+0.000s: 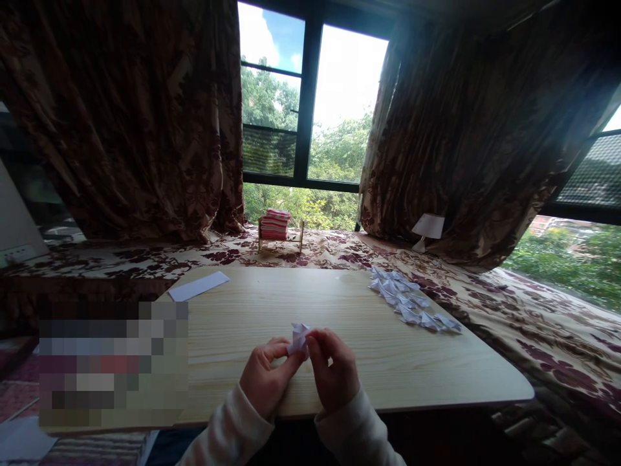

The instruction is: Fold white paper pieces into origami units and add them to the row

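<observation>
Between my two hands, just above the near part of the wooden table, is a small folded white paper piece. My left hand pinches its lower left side between thumb and fingers. On the opposite side, my right hand grips its right edge with thumb and forefinger. Part of the paper is hidden behind the fingertips. Toward the right side of the table lie several folded white paper pieces in a loose cluster. A stack of white paper strips rests at the far left.
Past the table, a flowered cloth covers a window ledge. On it stand a small rack with folded pink striped cloths and a white lamp. Patterned curtains flank the window. A blurred block covers the table's left end.
</observation>
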Available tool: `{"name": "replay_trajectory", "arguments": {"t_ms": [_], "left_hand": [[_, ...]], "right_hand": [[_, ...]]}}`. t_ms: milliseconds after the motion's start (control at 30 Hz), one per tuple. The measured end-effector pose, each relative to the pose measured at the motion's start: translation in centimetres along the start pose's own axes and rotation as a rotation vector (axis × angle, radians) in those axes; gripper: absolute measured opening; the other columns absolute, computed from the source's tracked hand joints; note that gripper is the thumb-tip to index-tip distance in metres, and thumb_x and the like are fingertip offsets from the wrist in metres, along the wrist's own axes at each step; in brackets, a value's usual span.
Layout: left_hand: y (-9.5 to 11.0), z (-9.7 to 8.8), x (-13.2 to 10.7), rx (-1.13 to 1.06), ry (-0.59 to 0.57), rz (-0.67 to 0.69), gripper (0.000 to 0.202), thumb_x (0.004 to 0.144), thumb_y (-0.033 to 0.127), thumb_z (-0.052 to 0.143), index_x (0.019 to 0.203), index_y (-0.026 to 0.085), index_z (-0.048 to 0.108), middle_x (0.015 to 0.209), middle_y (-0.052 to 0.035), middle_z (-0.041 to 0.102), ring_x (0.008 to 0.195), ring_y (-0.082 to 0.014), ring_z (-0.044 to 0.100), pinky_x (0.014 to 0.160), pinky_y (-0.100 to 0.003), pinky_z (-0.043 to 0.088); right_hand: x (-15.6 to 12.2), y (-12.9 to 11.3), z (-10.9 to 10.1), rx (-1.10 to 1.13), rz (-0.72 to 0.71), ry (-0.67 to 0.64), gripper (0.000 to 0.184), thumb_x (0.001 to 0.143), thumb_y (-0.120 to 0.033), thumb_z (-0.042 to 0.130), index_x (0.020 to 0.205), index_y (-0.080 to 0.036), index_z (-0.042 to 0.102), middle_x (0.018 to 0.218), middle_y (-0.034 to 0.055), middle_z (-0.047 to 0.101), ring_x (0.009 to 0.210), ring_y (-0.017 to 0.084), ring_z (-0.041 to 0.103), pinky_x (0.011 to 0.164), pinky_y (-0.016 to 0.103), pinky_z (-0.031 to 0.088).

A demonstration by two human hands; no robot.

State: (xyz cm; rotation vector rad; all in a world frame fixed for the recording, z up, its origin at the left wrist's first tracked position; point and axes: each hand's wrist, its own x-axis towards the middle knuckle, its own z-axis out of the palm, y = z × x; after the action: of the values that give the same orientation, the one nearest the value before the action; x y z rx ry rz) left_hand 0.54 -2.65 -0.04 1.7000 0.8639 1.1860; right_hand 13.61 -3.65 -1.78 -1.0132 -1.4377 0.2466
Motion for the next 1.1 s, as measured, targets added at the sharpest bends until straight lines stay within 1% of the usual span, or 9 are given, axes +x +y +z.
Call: {"name": "replay_trajectory", "arguments": {"t_ms": [133, 233, 333, 500, 600, 733, 800, 967, 1100], "left_hand": [[-0.3, -0.1, -0.1, -0.043, 0.075, -0.021, 0.02, 0.076, 0.03, 0.061, 0.083, 0.015, 0.073, 0.08, -0.0058, 0.068, 0.085, -0.0225, 0.059, 0.082, -0.031, 0.041], [-0.5, 0.0, 0.0, -0.104, 0.113, -0.051, 0.022, 0.076, 0.031, 0.062, 0.088, 0.016, 0.072, 0.087, -0.0065, 0.07, 0.091, -0.0236, 0.059, 0.086, -0.032, 0.04], [-0.4, 0.0, 0.1, -0.114, 0.092, -0.04, 0.02, 0.076, 0.029, 0.062, 0.088, 0.016, 0.072, 0.091, -0.0068, 0.071, 0.092, -0.0231, 0.06, 0.088, -0.032, 0.04], [-0.3, 0.0, 0.1, -0.095, 0.07, 0.007, 0.019, 0.077, 0.029, 0.061, 0.087, 0.017, 0.072, 0.094, -0.0066, 0.07, 0.093, -0.0225, 0.06, 0.09, -0.031, 0.04], [-0.4, -0.1, 0.1, -0.056, 0.061, 0.026, 0.019, 0.077, 0.029, 0.06, 0.087, 0.018, 0.072, 0.091, -0.006, 0.069, 0.09, -0.0218, 0.059, 0.087, -0.031, 0.041], [-0.4, 0.0, 0.1, 0.009, 0.048, 0.044, 0.018, 0.076, 0.031, 0.061, 0.08, 0.018, 0.073, 0.078, -0.0049, 0.066, 0.082, -0.0207, 0.058, 0.082, -0.029, 0.043], [-0.3, 0.1, 0.1, 0.028, 0.048, 0.043, 0.019, 0.076, 0.033, 0.061, 0.077, 0.018, 0.073, 0.075, -0.0043, 0.064, 0.08, -0.0204, 0.057, 0.079, -0.029, 0.043], [-0.1, 0.1, 0.1, 0.033, 0.03, 0.048, 0.022, 0.077, 0.035, 0.059, 0.077, 0.018, 0.073, 0.076, -0.0051, 0.063, 0.08, -0.0206, 0.057, 0.078, -0.029, 0.043], [-0.1, 0.1, -0.1, 0.057, 0.041, 0.063, 0.022, 0.076, 0.035, 0.059, 0.077, 0.019, 0.073, 0.076, -0.0055, 0.063, 0.08, -0.0208, 0.057, 0.076, -0.029, 0.044]], "right_hand": [[0.4, -0.1, -0.2, 0.07, 0.126, 0.069, 0.011, 0.083, -0.027, 0.05, 0.078, -0.019, 0.056, 0.066, 0.0004, 0.059, 0.061, 0.014, 0.055, 0.057, 0.024, 0.046], [0.4, -0.4, -0.3, 0.078, 0.148, -0.01, 0.017, 0.083, -0.029, 0.049, 0.071, -0.018, 0.056, 0.059, -0.0012, 0.053, 0.053, 0.012, 0.049, 0.052, 0.023, 0.042], [0.2, -0.6, -0.2, 0.092, 0.143, -0.084, 0.016, 0.081, -0.028, 0.052, 0.071, -0.017, 0.057, 0.061, -0.0003, 0.053, 0.053, 0.011, 0.047, 0.049, 0.023, 0.04], [0.2, -0.6, 0.0, 0.172, 0.2, -0.091, 0.012, 0.078, -0.028, 0.056, 0.075, -0.016, 0.057, 0.062, 0.0, 0.055, 0.052, 0.011, 0.046, 0.048, 0.023, 0.039], [0.3, -0.4, 0.2, 0.212, 0.232, -0.109, 0.013, 0.076, -0.028, 0.058, 0.073, -0.015, 0.057, 0.06, -0.001, 0.053, 0.051, 0.011, 0.046, 0.048, 0.023, 0.039], [0.4, -0.4, 0.2, 0.264, 0.227, -0.127, 0.013, 0.076, -0.028, 0.058, 0.073, -0.016, 0.058, 0.062, -0.0001, 0.056, 0.054, 0.012, 0.05, 0.051, 0.024, 0.041], [0.4, -0.5, 0.1, 0.26, 0.221, -0.122, 0.014, 0.077, -0.029, 0.058, 0.071, -0.016, 0.058, 0.061, -0.0002, 0.056, 0.054, 0.012, 0.049, 0.051, 0.024, 0.041], [0.5, -1.0, -0.1, 0.152, 0.155, -0.102, 0.012, 0.074, -0.026, 0.059, 0.068, -0.016, 0.058, 0.055, -0.0037, 0.047, 0.049, 0.009, 0.04, 0.045, 0.021, 0.036], [0.5, -1.2, -0.2, 0.069, 0.125, -0.089, 0.011, 0.073, -0.026, 0.06, 0.067, -0.017, 0.057, 0.054, -0.0049, 0.043, 0.049, 0.008, 0.038, 0.044, 0.02, 0.034]]}}
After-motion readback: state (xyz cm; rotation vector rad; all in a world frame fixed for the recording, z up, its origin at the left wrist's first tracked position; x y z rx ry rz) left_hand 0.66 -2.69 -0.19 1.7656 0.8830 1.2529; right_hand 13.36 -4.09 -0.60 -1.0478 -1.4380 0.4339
